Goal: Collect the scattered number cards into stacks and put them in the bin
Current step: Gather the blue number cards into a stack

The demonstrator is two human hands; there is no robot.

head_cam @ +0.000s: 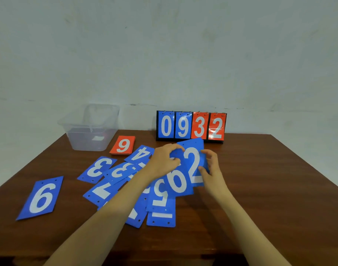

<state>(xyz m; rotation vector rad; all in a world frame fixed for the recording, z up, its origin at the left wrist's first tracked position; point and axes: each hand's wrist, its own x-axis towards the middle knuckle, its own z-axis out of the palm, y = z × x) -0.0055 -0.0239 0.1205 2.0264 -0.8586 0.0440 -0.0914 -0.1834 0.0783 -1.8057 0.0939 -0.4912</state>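
Blue 2 card (193, 164) is the one in play, held over the middle of the blue spread. The left hand (163, 160) curls its fingers onto the card's left edge and the right hand (212, 167) pinches the right edge. I'd call this the start of the blue stack. Next it wants laying square on a neighbour, maybe the 5 card (160, 194) just below, then sweeping the overlapped ones together. The lone 6 card (41, 197) sits well apart to the left (a longer reach). The red stack (123, 145) waits just beside the clear bin (91, 129), not in it.
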